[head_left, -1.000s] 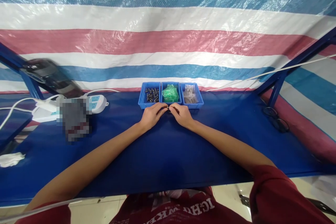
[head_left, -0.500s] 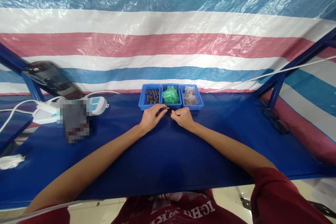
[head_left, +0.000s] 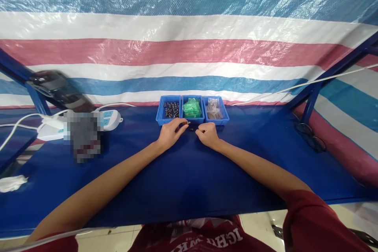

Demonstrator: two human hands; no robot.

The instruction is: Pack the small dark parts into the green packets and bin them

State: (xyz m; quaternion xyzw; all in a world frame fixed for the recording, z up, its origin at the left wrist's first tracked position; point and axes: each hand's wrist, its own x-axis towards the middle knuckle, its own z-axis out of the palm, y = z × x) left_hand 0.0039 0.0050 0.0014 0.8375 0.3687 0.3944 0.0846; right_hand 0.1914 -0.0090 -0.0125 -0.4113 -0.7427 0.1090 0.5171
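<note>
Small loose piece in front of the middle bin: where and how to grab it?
Likely a light pinch across its opposite sides, from above and the right. The small loose piece lies low on the table; the middle bin stands just beyond it and the curled right grip is close on the right. Exact shape and facing are too small to tell.

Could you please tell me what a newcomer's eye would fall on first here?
Probably the shiny plastic sheet with blue, white and red stripes, spread behind the blue table. Next, the bright green plastic packets in the middle of three blue plastic bins towards the table's back. Just in front, the left hand pinches a small metallic part, while the right hand is curled.
</note>
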